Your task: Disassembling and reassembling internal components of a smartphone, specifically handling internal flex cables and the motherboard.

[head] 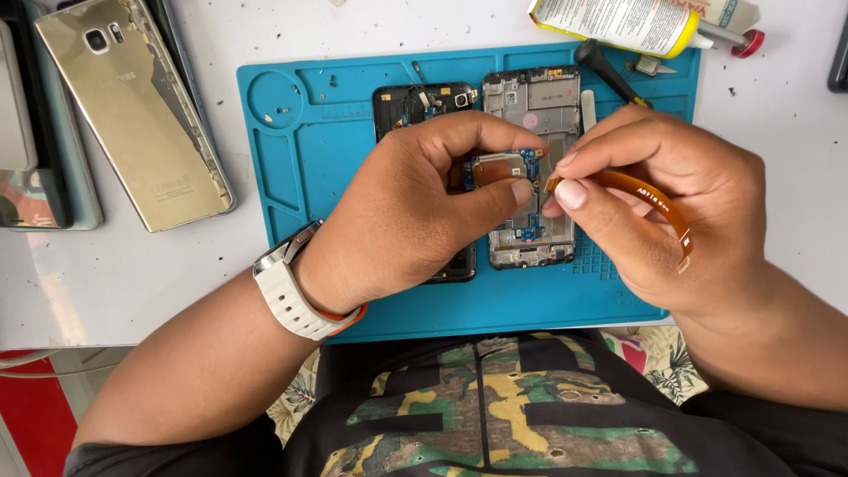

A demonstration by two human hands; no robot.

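My left hand pinches a small blue circuit board with a copper patch, holding it above an opened phone frame. My right hand grips an orange flex ribbon cable, its end meeting the board's right edge between my thumb and forefinger. The cable curves off to the right across my hand. A black phone body lies left of the frame, mostly hidden under my left hand. Both rest on a blue work mat. A white watch is on my left wrist.
A gold phone back and other phones lie on the white table at the left. A yellow-and-white glue tube with a red cap and a black-handled tool sit at the mat's top right. Small screws dot the mat's compartments.
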